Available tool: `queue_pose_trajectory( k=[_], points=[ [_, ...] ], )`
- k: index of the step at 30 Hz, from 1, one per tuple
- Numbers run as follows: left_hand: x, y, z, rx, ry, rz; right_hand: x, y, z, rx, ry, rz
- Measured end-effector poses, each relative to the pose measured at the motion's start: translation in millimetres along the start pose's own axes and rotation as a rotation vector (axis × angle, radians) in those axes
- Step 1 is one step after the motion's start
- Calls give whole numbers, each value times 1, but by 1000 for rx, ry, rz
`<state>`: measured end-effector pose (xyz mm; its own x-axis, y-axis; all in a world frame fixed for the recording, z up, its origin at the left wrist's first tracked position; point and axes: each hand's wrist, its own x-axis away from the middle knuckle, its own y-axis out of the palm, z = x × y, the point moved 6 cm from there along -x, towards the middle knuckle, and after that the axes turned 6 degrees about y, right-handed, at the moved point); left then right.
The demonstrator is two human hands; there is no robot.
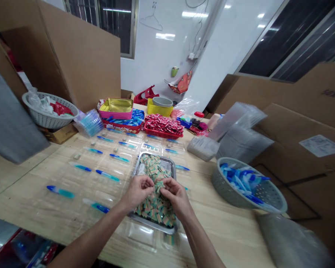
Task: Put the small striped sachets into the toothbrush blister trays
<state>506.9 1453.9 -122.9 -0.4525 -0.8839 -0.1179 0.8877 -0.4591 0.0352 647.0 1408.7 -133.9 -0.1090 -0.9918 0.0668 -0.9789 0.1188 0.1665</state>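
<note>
A metal tray (172,167) lies before me, heaped with small striped pieces (156,212) in green and pale orange, perhaps erasers. Over the middle of the heap my left hand (139,190) has its thumb and fingers pinched together; what is in them, if anything, is too small to make out. Facing it closely, my right hand (176,195) also pinches, closed on some of the striped pieces. Clear plastic trays are laid out around the metal tray, with blue pens (107,175) in them. A few hold a small piece too.
At right stands a grey basket (277,199) of blue items, beside stacked clear plastic (240,137). Along the back are red foil packets (163,124), a pink-and-gold tin (115,113) and a yellow basket (159,109). Cardboard boxes (83,48) flank the table; another grey basket (48,121) sits left.
</note>
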Motion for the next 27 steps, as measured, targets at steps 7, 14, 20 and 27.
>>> queue_pose_trajectory(
  k=[7, 14, 20, 27],
  points=[
    [1, -3, -5, 118, -124, 151, 4, 6, -16, 231, -190, 40],
    [1, -9, -13, 171, -154, 236, -1, -10, 1, -45, -93, 149],
    [-3, -6, -4, -274, 6, 45, -1, -19, -9, 138, -109, 141],
    [1, 3, 9, -349, 127, -2, 4, -1, -14, 435, -198, 43]
  ],
)
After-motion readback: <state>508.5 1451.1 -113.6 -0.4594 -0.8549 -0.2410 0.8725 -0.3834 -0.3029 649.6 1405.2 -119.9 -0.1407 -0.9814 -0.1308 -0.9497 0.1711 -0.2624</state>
